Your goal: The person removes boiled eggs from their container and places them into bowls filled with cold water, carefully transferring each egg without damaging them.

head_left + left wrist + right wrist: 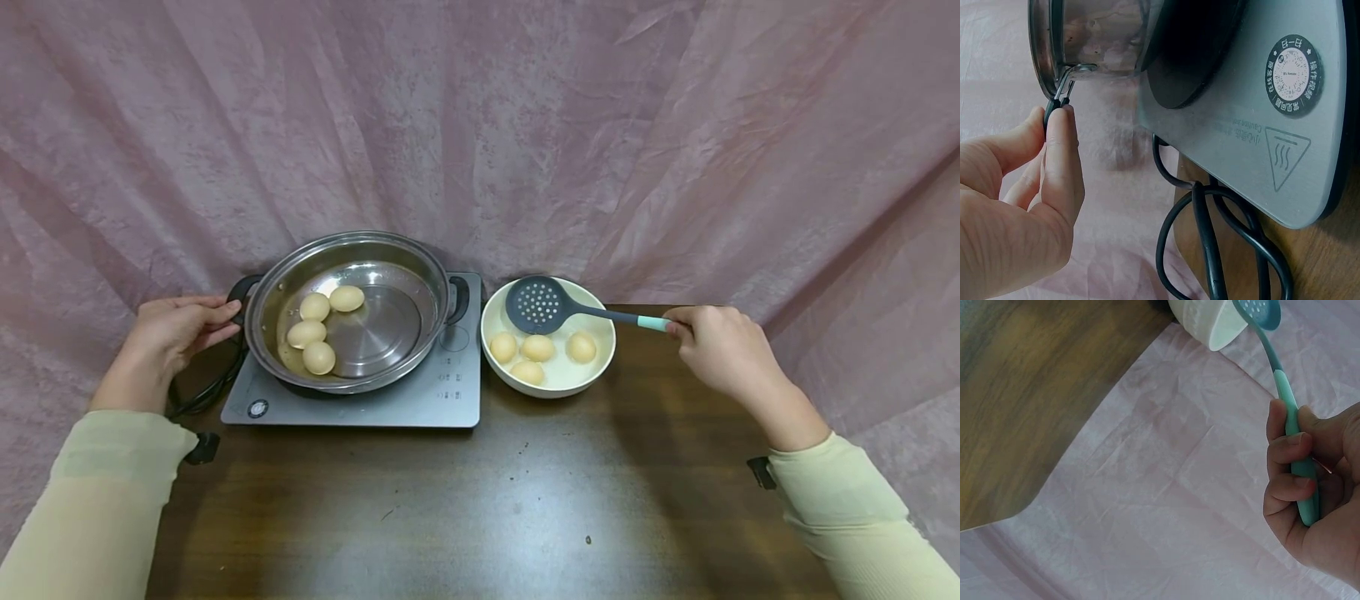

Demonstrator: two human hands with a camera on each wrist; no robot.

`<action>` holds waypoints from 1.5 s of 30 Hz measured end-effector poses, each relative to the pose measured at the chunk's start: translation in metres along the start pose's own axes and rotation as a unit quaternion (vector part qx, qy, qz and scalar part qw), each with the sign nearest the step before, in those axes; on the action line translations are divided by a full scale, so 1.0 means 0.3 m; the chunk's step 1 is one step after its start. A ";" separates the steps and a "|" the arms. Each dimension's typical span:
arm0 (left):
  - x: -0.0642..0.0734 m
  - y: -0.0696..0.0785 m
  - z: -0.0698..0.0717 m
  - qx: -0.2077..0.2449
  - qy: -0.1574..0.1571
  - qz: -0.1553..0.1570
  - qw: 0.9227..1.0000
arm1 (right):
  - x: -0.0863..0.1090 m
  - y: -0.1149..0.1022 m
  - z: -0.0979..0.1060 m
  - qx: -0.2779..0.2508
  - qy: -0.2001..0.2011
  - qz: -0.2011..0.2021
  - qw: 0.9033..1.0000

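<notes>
Head view: your left hand (174,331) pinches the black handle (238,298) of the round stainless-steel pan (382,325); right hand (722,350) grips a mint-handled grey perforated skimmer (553,307), no egg aboard. Looks like scooping; next likely wants a level dip. Pale oval eggs (307,333): four panned, right of your left hand; four in the round cream bowl (562,375), left of your right.

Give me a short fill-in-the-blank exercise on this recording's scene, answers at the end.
1. The steel pan holds ____ eggs.
2. The slotted skimmer is in the person's ____ hand.
3. In the head view, the electric cooktop lies to the ____ of the white bowl.
4. The left hand pinches a handle of the ____.
Answers: four; right; left; pan.
</notes>
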State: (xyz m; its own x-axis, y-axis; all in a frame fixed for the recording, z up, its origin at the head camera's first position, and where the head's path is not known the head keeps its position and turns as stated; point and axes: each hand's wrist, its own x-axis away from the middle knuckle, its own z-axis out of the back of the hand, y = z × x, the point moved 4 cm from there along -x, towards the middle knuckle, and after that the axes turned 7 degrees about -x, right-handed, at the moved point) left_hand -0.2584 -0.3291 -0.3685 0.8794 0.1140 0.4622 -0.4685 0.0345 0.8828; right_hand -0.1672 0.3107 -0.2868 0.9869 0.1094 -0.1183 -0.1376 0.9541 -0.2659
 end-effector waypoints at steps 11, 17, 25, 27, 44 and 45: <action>0.003 0.003 -0.002 0.002 -0.001 -0.004 1.000 | 0.001 -0.009 0.003 -0.018 -0.001 -0.002 1.000; 0.004 0.003 -0.002 0.002 0.000 -0.001 1.000 | 0.001 -0.009 0.004 -0.034 -0.012 -0.010 0.999; 0.003 0.002 0.000 0.009 -0.002 0.003 1.000 | 0.009 -0.014 0.006 -0.034 -0.012 -0.014 0.999; 0.002 0.001 0.001 0.012 -0.003 0.002 1.000 | 0.013 -0.017 0.008 -0.034 -0.012 -0.017 0.999; -0.009 -0.003 0.004 0.005 -0.006 0.004 1.000 | 0.019 -0.027 0.014 -0.010 0.023 -0.009 1.000; -0.009 -0.002 0.004 0.004 -0.006 0.004 1.000 | 0.019 -0.026 0.014 -0.011 0.023 -0.009 1.000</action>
State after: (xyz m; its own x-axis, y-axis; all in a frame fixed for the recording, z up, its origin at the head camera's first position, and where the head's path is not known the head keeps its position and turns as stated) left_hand -0.2603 -0.3305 -0.3702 0.8770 0.1017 0.4697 -0.4743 0.0255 0.8800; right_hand -0.1602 0.3049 -0.2814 0.9846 0.0787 -0.1561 -0.1217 0.9495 -0.2893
